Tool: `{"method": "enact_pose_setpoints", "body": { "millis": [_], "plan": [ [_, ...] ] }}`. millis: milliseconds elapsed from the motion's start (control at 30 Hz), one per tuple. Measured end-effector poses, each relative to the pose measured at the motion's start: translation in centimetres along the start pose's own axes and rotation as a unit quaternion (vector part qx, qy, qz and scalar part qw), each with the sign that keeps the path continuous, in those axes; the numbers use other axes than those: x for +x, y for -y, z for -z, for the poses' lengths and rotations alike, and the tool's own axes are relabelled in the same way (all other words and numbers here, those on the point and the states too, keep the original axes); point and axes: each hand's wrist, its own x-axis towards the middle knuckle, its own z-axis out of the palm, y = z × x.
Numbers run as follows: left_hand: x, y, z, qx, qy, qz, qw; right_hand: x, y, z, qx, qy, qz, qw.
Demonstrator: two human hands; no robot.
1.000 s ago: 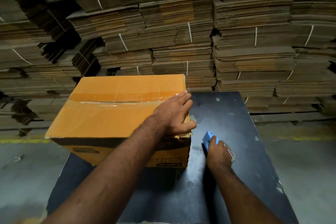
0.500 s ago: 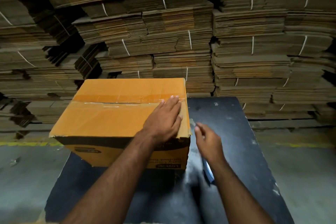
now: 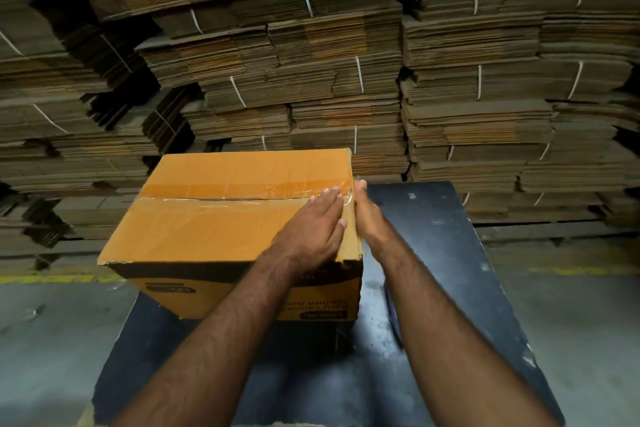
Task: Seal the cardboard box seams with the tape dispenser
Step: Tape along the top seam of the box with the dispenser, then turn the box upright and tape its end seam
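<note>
sitting on the left half of a dark table (image 3: 450, 253), a closed orange cardboard box (image 3: 221, 232), long axis running left to right, top face level. along that same axis, across the middle of the top, a centre seam (image 3: 214, 198) covered by a strip of clear tape (image 3: 242, 188), glossy and a little wrinkled at the right end.

box reaching past the left edge of the table, near left corner hanging over grey floor (image 3: 52, 322). to the right of the box, a wide bare part of the table up to its right edge; in front of the box, more bare table toward the near edge. far edge of the table close to the wall of stacked flat cardboard (image 3: 311, 62), bundles tied with white straps.

left hand (image 3: 311, 232) lying flat on the top of the box near its right edge, fingers straight and together, fingertips touching the tape end. right hand (image 3: 367, 211) pressed against the right side of the box at the top corner, fingers straight, pointing far; cannot tell if something thin is under the palm.

just right of the near right corner of the box, behind the right forearm, a thin bluish shape on the table, too hidden to name.

yellow line (image 3: 45, 278) on the floor at the left.
</note>
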Motion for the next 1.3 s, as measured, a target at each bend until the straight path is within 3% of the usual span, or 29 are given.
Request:
{"method": "enact_pose_setpoints", "body": {
  "millis": [133, 267, 367, 567, 700, 867, 1100, 1300],
  "plan": [
    [-1.0, -0.1, 0.5, -0.042, -0.027, 0.002, 0.999, -0.9, 0.4, 0.0, -0.054, -0.060, 0.013, 0.997],
    [-3.1, 2.6, 2.5, -0.082, -0.120, 0.045, 0.988, -3.8, 1.7, -1.9, -0.167, -0.119, 0.179, 0.962],
    [-5.4, 6.4, 4.7, -0.078, -0.165, 0.092, 0.979, -4.8, 3.0, -5.4, -0.250, -0.099, 0.265, 0.926],
    [-10.9, 15.1, 7.5, -0.065, -0.240, 0.166, 0.954, -4.3, 4.1, -16.2, -0.356, -0.029, 0.325, 0.876],
    [-13.7, 20.8, 9.0, -0.076, -0.211, 0.229, 0.947, -3.5, 4.9, -23.2, -0.418, -0.001, 0.321, 0.850],
    [-14.8, 25.7, 10.5, -0.188, -0.118, 0.262, 0.939, -2.4, 5.7, -29.5, -0.461, 0.013, 0.306, 0.833],
    [-15.2, 29.0, 8.9, -0.432, -0.074, 0.276, 0.855, -1.8, 5.3, -30.8, -0.471, -0.021, 0.267, 0.841],
    [-14.3, 30.6, 8.1, -0.501, -0.019, 0.275, 0.820, -1.8, 5.4, -31.1, -0.488, -0.021, 0.254, 0.835]
  ]
}}
